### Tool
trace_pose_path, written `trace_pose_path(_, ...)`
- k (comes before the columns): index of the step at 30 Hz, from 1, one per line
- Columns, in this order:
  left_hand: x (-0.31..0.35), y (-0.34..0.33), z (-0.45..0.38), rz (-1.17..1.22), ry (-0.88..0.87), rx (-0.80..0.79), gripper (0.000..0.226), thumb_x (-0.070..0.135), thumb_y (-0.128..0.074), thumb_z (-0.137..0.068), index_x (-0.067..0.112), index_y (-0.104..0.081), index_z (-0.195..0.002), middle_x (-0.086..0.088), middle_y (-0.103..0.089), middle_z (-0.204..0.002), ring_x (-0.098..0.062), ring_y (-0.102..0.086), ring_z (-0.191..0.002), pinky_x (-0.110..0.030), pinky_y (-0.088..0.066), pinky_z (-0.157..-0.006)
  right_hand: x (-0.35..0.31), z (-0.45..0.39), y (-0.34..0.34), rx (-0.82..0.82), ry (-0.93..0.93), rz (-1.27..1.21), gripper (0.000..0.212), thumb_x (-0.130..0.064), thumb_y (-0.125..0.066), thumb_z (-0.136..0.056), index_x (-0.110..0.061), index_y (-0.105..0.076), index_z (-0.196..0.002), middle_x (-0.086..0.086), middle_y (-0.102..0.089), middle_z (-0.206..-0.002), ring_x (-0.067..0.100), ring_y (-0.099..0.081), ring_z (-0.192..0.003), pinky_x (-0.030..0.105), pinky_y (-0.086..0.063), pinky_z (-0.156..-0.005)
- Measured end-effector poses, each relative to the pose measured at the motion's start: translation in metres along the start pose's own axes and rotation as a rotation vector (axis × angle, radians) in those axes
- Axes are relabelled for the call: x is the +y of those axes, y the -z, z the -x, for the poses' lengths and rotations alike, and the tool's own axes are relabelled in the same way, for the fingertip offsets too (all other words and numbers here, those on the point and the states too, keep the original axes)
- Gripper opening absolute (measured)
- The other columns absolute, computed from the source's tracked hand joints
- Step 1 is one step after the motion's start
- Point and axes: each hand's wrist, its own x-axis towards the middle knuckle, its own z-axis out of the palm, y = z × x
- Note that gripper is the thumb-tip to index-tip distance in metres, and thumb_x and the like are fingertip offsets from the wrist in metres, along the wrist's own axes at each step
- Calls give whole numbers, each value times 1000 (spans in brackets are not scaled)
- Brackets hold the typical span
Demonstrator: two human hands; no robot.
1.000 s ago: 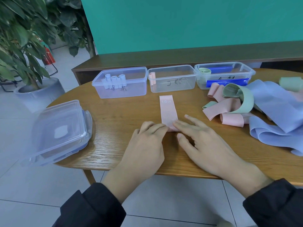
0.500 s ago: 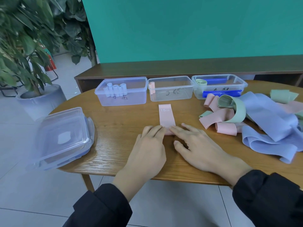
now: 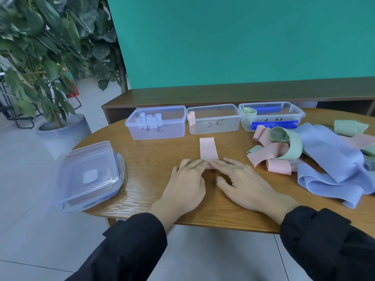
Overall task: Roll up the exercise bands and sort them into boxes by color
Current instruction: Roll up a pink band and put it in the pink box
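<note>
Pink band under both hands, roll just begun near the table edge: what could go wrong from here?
1. The roll may skew or spring open: only the fingertips of the left hand and right hand press the pink band, so the grip is light.
2. It could be sorted wrong: the middle box holds the one pink roll, with look-alike boxes on both sides.
3. A sleeve might drag the loose band pile nearby.

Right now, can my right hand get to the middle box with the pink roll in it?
Probably yes: the right hand rests on the pink band, and only bare table lies before the open middle box.
</note>
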Motion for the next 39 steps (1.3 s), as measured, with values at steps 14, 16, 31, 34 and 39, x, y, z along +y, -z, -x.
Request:
trace_pose_path(14,-10,-4,-23,-22,74,-35,39,35,-40,-107,35,-47,-145,16,-48,-149,-15,-30,-142,-46,-30,-106,8,-16,3,58,32,-10,50,-40,-44,-102,-38,-39,-152,-17,-38,-158,5,-24,-150,38,-26,-122)
trace_pose_path(16,-10,-5,-24,-29,99,-56,40,36,-37,-107,34,-44,-147,10,-42,-156,-17,-24,-146,-48,-26,-110,8,-16,3,41,36,-12,49,-39,-44,-103,-39,-40,-152,-16,-40,-157,6,-25,-149,40,-27,-122)
trace_pose_path(31,-19,-17,-40,-64,94,-31,47,32,-36,-107,29,-39,-153,16,-41,-156,-12,-27,-144,-44,-28,-107,17,-38,4,101,6,-38,50,-33,-48,-99,-34,-46,-149,-16,-45,-154,8,-33,-147,39,-30,-120)
trace_pose_path(34,-20,-19,-46,-59,115,-50,48,34,-33,-107,27,-37,-154,13,-39,-159,-14,-24,-146,-46,-26,-109,20,-38,2,94,9,-34,48,-34,-49,-100,-37,-47,-148,-15,-45,-154,9,-34,-147,38,-31,-119)
trace_pose_path(39,-18,-16,-52,-51,67,18,42,27,-34,-108,26,-47,-148,6,-43,-156,-15,-27,-144,-44,-30,-108,28,-52,0,7,-29,11,54,-41,-40,-102,-36,-34,-155,-16,-33,-161,11,-24,-151,42,-23,-123)
